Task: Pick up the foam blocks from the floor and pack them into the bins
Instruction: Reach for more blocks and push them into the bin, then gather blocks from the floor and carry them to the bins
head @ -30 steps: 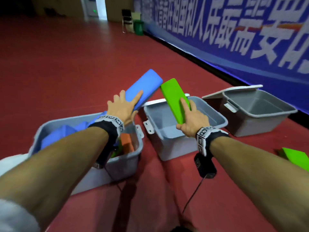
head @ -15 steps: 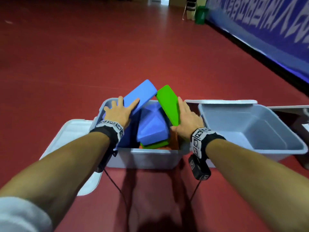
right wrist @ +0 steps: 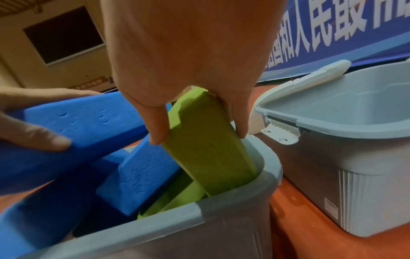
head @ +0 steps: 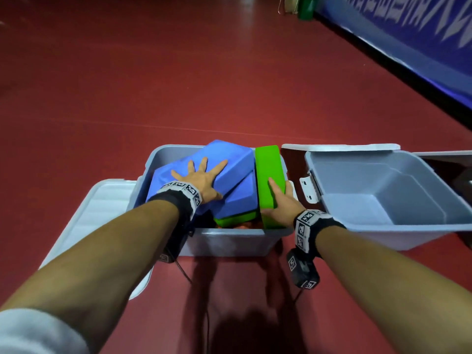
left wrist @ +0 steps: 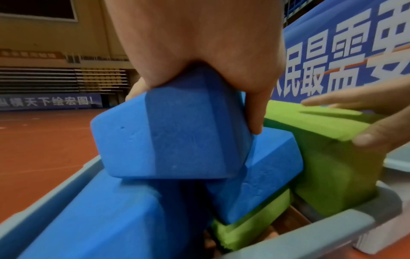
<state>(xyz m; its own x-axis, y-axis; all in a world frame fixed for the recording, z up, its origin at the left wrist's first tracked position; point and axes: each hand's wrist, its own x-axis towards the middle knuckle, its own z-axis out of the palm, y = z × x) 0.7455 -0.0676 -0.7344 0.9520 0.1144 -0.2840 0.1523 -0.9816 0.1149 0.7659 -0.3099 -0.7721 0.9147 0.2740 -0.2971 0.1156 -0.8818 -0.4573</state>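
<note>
A grey bin (head: 229, 241) in front of me holds several blue and green foam blocks. My left hand (head: 201, 177) lies spread on a blue block (head: 229, 159) atop the pile, and its thumb (left wrist: 255, 113) hooks down over the block's edge. My right hand (head: 281, 203) pinches a green block (head: 269, 164) that stands on edge against the bin's right wall. In the right wrist view the thumb and fingers clamp the green block (right wrist: 206, 154) from both sides, its lower end inside the bin (right wrist: 199, 227). Another blue block (head: 240, 200) and a green one (head: 235, 219) lie beneath.
An empty grey bin (head: 370, 180) stands to the right, its lid (head: 339, 147) behind it. The left bin's white lid (head: 102, 208) lies on the red floor at left. The edge of a third bin (head: 447, 159) shows far right. A blue banner (head: 408, 34) lines the right wall.
Both hands have come down over the left bin. The blue block went from tilted in the air onto the pile; the green block slid down along the bin's right wall.
</note>
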